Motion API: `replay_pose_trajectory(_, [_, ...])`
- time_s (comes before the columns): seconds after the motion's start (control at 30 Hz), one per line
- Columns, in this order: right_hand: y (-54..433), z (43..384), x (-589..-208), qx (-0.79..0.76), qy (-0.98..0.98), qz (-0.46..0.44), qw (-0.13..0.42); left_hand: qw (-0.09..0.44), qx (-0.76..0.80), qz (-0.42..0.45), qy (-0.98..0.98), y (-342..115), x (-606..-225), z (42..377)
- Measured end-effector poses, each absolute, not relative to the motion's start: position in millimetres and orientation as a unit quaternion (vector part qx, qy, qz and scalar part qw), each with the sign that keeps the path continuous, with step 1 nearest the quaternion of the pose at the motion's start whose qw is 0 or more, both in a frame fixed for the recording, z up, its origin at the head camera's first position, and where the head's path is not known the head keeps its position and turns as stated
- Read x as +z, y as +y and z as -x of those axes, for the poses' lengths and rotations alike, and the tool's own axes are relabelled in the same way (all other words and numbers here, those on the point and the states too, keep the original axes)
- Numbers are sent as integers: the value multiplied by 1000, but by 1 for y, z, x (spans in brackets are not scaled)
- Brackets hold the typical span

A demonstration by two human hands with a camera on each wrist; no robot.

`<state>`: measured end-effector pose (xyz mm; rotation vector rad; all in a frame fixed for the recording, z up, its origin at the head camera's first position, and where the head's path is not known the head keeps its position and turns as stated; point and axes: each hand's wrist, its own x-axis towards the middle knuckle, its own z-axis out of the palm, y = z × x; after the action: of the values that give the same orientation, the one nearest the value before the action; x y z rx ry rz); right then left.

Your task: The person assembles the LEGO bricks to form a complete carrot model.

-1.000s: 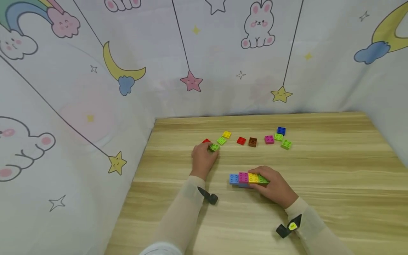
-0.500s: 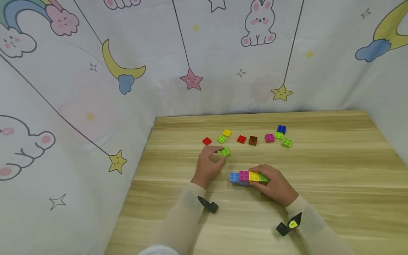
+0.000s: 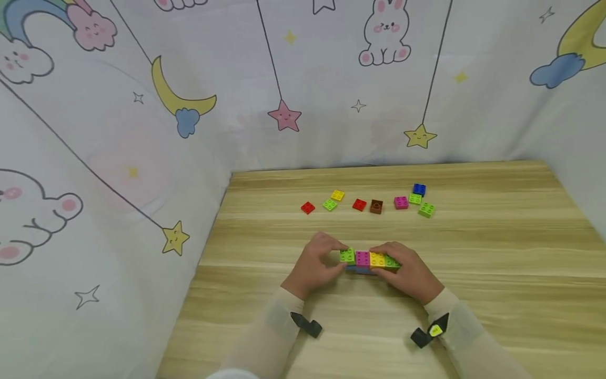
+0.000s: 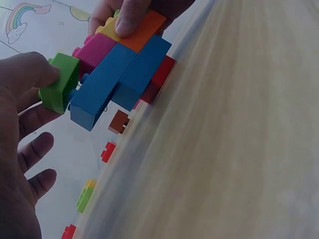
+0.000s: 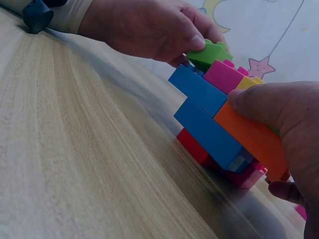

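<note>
My left hand (image 3: 312,267) pinches a light green toy brick (image 4: 62,82) between thumb and fingers. In the left wrist view this brick is tilted at the studs of a blue brick (image 4: 102,89), the end of a stepped brick stack. My right hand (image 3: 413,273) grips the stack's other end, its thumb against an orange brick (image 5: 249,134). On top sit a magenta brick (image 3: 362,258), a yellow brick (image 3: 377,259) and a green one (image 3: 391,262), partly covered by fingers. Underneath are another blue brick (image 5: 209,132), a red brick (image 5: 193,146) and a pink brick (image 5: 244,177).
Loose bricks lie along the back of the wooden table (image 3: 497,237): red (image 3: 307,208), light green (image 3: 330,205), yellow (image 3: 337,195), brown (image 3: 376,206), magenta (image 3: 401,202), dark blue (image 3: 419,189) and several others. A printed curtain (image 3: 322,147) hangs behind.
My left hand has carried the light green brick from the loose bricks at the back toward me and rightward to the stack's left end. The right hand keeps its grip in the same place.
</note>
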<state>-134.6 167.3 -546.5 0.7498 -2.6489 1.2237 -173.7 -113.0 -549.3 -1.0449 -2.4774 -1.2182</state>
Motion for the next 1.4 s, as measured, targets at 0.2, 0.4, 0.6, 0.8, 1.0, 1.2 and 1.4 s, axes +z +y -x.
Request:
replay_pose_trajectory(0.2, [168, 135, -547, 405, -877, -250, 63, 74, -395, 352, -845, -112, -549, 174])
replay_pose_trajectory(0.4, [168, 137, -548, 403, -878, -250, 65, 64, -395, 352, -846, -111, -547, 175])
replay_pose_trajectory(0.6, [168, 137, -547, 402, -879, -247, 61, 22, -472, 287, -833, -110, -545, 172])
replay_pose_trajectory(0.8, [168, 137, -545, 404, -879, -246, 58, -104, -568, 132, -806, -100, -543, 170])
replay_pose_trajectory(1.0, [168, 137, -546, 405, -878, -248, 61, -226, -594, 66, -769, -92, -542, 170])
replay_pose_trajectory(1.2, [168, 136, -547, 410, -876, -249, 59, -257, -640, 32, -723, -90, -541, 169])
replay_pose_trajectory(1.4, [168, 135, -546, 410, -875, -251, 62, -275, -668, 20, -691, -88, -539, 170])
